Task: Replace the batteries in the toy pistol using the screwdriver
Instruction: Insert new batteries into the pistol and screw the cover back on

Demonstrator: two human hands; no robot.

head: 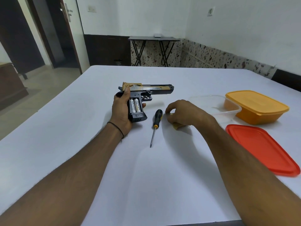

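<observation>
A black and gold toy pistol (151, 89) lies on its side on the white table (97, 160), barrel pointing right. My left hand (121, 110) grips its handle. The grip's compartment is uncovered and two silver batteries (135, 106) sit in it. A screwdriver (156, 123) with a black and yellow handle lies just right of the pistol, tip toward me. My right hand (180, 112) rests on the table beside the screwdriver's handle, fingers curled over a small gold piece (176, 125) that is mostly hidden under the palm.
A clear plastic tub (216, 103) sits right of my right hand, with a yellow-lidded orange container (255, 106) behind it. A red lid (262, 149) lies flat near the right edge. A small folding table (153, 39) stands against the far wall.
</observation>
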